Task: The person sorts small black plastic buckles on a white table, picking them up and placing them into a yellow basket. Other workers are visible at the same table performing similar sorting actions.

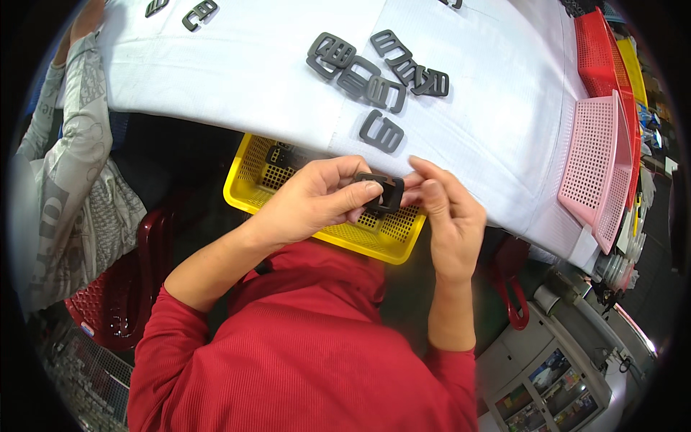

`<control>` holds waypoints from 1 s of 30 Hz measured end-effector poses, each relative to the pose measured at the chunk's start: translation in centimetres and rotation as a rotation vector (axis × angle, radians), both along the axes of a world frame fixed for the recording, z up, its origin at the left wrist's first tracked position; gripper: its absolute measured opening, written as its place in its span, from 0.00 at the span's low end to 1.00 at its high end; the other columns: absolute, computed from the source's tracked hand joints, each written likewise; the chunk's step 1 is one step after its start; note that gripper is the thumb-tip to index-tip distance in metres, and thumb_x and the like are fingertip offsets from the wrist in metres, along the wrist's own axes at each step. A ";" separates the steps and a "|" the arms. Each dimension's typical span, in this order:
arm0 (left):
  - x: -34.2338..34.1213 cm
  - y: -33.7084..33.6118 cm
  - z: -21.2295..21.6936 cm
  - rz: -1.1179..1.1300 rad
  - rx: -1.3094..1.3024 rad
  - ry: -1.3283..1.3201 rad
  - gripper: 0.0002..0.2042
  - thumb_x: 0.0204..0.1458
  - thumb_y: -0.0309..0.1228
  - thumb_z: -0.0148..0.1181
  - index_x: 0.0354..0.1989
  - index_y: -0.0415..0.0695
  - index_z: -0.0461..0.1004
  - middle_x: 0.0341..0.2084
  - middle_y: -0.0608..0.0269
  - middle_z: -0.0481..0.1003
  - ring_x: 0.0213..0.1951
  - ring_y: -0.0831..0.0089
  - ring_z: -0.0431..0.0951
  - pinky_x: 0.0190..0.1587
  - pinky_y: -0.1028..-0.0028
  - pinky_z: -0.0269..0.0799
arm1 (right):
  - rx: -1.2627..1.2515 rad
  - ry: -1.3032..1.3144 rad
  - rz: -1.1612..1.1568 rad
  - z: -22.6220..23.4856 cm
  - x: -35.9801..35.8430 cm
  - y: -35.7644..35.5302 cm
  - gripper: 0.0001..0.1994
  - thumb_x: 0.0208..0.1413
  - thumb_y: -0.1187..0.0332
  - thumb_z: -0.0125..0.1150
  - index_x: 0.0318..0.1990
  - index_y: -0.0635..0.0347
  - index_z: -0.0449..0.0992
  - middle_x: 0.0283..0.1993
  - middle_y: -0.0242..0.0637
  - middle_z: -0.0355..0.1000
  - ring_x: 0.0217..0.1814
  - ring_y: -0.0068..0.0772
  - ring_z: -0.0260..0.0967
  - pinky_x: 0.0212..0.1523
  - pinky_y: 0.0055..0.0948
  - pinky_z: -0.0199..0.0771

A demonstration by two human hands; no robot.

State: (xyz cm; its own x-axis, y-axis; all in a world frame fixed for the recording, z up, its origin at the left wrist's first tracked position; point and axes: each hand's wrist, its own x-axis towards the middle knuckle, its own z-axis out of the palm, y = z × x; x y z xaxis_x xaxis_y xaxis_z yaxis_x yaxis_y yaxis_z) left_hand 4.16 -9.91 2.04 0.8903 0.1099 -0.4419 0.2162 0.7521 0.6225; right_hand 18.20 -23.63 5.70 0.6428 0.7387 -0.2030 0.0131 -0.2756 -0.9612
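My left hand [309, 198] pinches a black plastic strap buckle [391, 194] between thumb and fingers, above the yellow basket. Beside the buckle's right edge is my right hand [453, 216], its index finger and thumb apart; some fingertips reach the buckle's side, and whether they press on it I cannot tell. The yellow perforated basket [239, 176] sits at my lap, partly under the table edge, with a few dark pieces [279, 155] inside. Ahead on the white-covered table [237, 65] lies a loose pile of dark grey buckles [360, 75], with a single buckle [381, 132] nearer me.
More buckles [199, 14] lie at the far left, near another person's sleeved arm [85, 101]. A pink basket [594, 155] and a red basket [597, 57] stand along the table's right edge. Dark red chairs [147, 263] flank me, and a pale cabinet [515, 345] is at lower right.
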 end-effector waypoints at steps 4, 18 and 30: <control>0.4 -1.2 0.2 0.051 0.578 -0.011 0.06 0.61 0.29 0.57 0.35 0.39 0.73 0.23 0.72 0.72 0.25 0.87 0.69 0.25 0.80 0.64 | 0.031 0.343 -0.003 -0.3 -0.8 0.4 0.06 0.63 0.72 0.58 0.38 0.68 0.78 0.31 0.28 0.74 0.37 0.15 0.69 0.40 0.19 0.68; 2.0 7.4 0.4 0.392 1.818 0.067 0.11 0.48 0.22 0.63 0.41 0.43 0.78 0.35 0.61 0.78 0.39 0.63 0.76 0.41 0.67 0.73 | -0.152 -0.681 -0.172 -3.6 6.9 3.1 0.14 0.56 0.66 0.66 0.23 0.65 0.73 0.24 0.31 0.64 0.28 0.24 0.60 0.31 0.28 0.60; 3.4 12.1 0.6 0.130 1.557 0.082 0.10 0.52 0.24 0.63 0.43 0.41 0.77 0.35 0.66 0.78 0.33 0.76 0.76 0.38 0.78 0.73 | -0.092 -1.264 0.238 -3.8 6.4 11.5 0.12 0.49 0.64 0.69 0.41 0.55 0.81 0.41 0.30 0.76 0.45 0.34 0.69 0.43 0.32 0.63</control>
State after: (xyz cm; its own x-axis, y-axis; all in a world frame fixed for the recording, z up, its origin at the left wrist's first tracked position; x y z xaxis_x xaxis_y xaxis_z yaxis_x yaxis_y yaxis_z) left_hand 7.60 2.15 2.60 0.8188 0.5592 0.1300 0.2748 -0.5806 0.7664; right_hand 24.64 -12.12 1.93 0.2799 0.8769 0.3908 0.9531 -0.2049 -0.2229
